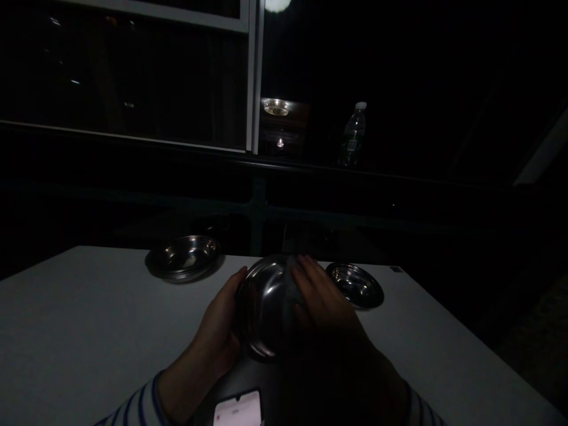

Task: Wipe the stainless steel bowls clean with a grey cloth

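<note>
A shiny metal bowl (261,313) is held tilted up above the near part of the table. My left hand (222,325) grips its left rim, thumb along the edge. Over the bowl's right side lies my right hand (322,302), fingers closed together and pressing a greyish cloth-like piece (290,284) against the metal. Whether that piece is a cloth or a sponge is too dark to tell. Nearest to the right hand, behind it, a single metal bowl (357,287) rests on the table. Several stacked metal bowls (183,257) sit at the back left.
The white table (97,331) ends at a far edge just behind the bowls. A phone (238,409) with a lit screen lies at the near edge, below my hands. Beyond the table, a plastic bottle (354,135) stands on a ledge by a dark window.
</note>
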`<state>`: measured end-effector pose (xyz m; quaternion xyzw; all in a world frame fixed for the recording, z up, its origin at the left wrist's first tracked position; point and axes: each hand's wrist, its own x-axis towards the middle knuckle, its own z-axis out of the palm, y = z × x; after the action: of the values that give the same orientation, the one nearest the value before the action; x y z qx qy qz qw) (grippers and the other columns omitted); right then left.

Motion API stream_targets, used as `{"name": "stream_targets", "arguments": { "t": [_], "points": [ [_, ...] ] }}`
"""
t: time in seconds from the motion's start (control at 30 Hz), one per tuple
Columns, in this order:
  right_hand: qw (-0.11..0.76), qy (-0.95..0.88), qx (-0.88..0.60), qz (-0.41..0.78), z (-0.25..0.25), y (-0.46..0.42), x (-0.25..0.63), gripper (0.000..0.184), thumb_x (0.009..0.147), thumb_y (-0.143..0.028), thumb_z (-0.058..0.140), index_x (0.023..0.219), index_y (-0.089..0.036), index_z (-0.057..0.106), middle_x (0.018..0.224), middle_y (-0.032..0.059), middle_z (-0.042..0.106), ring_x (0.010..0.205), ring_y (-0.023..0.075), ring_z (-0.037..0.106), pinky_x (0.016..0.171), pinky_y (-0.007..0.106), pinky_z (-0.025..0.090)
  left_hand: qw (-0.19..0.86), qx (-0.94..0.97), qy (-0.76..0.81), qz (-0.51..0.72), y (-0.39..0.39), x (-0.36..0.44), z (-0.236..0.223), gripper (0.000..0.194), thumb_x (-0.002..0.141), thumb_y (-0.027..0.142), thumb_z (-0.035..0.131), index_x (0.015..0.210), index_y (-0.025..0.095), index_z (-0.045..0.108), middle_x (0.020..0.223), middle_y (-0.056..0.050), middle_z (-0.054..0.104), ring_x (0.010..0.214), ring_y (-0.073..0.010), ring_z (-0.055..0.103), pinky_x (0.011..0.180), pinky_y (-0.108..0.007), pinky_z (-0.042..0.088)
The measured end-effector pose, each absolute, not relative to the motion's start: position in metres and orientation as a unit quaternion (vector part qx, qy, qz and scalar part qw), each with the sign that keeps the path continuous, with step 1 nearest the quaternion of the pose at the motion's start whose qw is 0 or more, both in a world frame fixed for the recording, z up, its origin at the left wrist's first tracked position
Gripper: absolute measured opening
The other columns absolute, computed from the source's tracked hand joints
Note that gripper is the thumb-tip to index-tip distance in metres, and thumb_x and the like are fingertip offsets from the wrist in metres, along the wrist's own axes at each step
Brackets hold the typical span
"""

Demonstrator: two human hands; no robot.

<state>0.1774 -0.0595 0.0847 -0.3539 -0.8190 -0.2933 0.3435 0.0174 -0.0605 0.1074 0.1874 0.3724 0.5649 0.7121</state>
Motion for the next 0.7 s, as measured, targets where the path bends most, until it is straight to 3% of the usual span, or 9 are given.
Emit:
{"name": "stream_targets", "arguments": {
  "t": [0.13,0.23,0.37,0.5,0.7],
  "points": [
    [0.374,-0.816,-0.302,-0.320,0.074,-0.068,0.158,0.036,0.086,-0.027,0.037,0.115,-0.010,0.049,0.123,0.0128,0.050,0.124,0.0270,0.032,0.094,0.044,0.040,0.703,0.187,0.405,0.553,-0.062,0.018,0.106,0.020,0.077,0.030,0.054,0.068,0.014,0.061,0.056,-0.003,0.065,0.048,-0.0144,0.060,0.046,-0.024,0.047],
    [0.338,-0.848,-0.254,-0.320,0.068,-0.077,0.140,0.033,0.085,-0.025,0.039,0.114,-0.014,0.051,0.123,0.0036,0.051,0.123,0.0205,0.034,0.099,0.036,0.036,0.707,0.199,0.421,0.531,-0.064,0.018,0.103,0.029,0.076,0.038,0.053,0.061,0.014,0.058,0.049,-0.003,0.061,0.043,-0.0128,0.056,0.041,-0.021,0.042],
    [0.379,-0.833,-0.286,-0.285,0.074,-0.072,0.149,0.031,0.086,-0.029,0.038,0.108,-0.014,0.053,0.115,0.0078,0.056,0.115,0.0213,0.043,0.094,0.038,0.041,0.695,0.249,0.428,0.521,-0.067,0.020,0.098,0.033,0.070,0.046,0.057,0.062,0.013,0.060,0.049,-0.002,0.060,0.047,-0.0156,0.058,0.043,-0.023,0.041],
    [0.403,-0.816,-0.366,-0.193,0.085,-0.059,0.179,0.034,0.089,-0.027,0.030,0.111,-0.009,0.049,0.112,0.0136,0.056,0.106,0.0208,0.050,0.086,0.037,0.046,0.686,0.287,0.415,0.524,-0.066,0.021,0.099,0.028,0.068,0.040,0.062,0.071,0.012,0.063,0.061,-0.004,0.066,0.055,-0.0182,0.062,0.054,-0.027,0.047],
    [0.417,-0.764,-0.474,-0.129,0.098,-0.058,0.208,0.026,0.089,-0.025,0.033,0.103,-0.016,0.052,0.095,0.0068,0.063,0.086,0.0173,0.059,0.073,0.032,0.049,0.707,0.208,0.367,0.568,-0.054,0.008,0.108,0.015,0.077,0.025,0.051,0.072,0.015,0.061,0.059,-0.002,0.066,0.055,-0.0160,0.062,0.055,-0.025,0.049]
  ]
}}
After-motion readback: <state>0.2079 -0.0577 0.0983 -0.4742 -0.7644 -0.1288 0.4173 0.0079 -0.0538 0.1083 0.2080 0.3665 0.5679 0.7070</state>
